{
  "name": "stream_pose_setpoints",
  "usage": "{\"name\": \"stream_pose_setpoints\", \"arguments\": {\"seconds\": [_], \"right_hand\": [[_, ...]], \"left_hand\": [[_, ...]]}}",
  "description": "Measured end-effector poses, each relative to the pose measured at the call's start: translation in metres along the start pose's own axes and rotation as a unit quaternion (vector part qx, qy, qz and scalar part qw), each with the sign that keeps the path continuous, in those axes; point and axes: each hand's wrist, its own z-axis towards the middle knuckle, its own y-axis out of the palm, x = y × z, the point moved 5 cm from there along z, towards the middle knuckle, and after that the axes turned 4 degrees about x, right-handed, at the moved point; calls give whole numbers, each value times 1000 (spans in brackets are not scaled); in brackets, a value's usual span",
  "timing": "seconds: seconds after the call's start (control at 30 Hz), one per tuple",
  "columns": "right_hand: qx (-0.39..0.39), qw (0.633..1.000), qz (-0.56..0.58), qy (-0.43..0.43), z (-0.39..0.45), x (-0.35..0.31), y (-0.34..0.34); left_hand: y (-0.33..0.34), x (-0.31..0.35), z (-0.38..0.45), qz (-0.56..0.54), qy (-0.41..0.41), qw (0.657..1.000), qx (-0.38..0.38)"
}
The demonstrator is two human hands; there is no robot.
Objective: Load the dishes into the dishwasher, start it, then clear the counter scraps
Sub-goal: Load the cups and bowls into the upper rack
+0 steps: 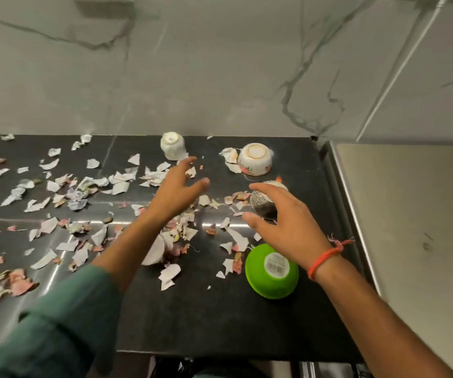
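Observation:
On the black counter [198,317] lie several torn paper scraps [64,192]. A white cup [173,146] stands upside down at the back. To its right sits an upturned white floral bowl [255,159]. A green bowl [271,271] lies upside down near the front right. Partly hidden under my left forearm is a white dish [153,252]. My left hand [177,189] hovers open over the scraps, just short of the cup. My right hand [282,225] is spread open over a small steel bowl [263,205], fingers around it but not closed.
A marble-look wall [219,64] rises behind the counter. A steel surface [410,214] adjoins the counter on the right. The counter's front edge runs along the bottom, with a dark gap below it.

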Motion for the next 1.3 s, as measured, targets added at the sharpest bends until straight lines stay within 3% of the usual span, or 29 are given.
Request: {"name": "stream_pose_setpoints", "arguments": {"seconds": [0.23,0.6,0.9,1.1,1.3], "right_hand": [[-23,999,-20,19,18,-2,16],[-24,999,-40,26,20,7,18],[-30,998,-36,43,26,10,24],[-20,998,-17,61,28,-4,30],[39,997,24,60,25,-11,20]], "left_hand": [[-33,-55,118,74,-63,991,93],[-22,-70,177,111,-96,989,37],[-45,-48,139,17,-28,997,75],[-23,15,64,-30,76,996,-37],[14,69,2,-46,142,982,-117]]}}
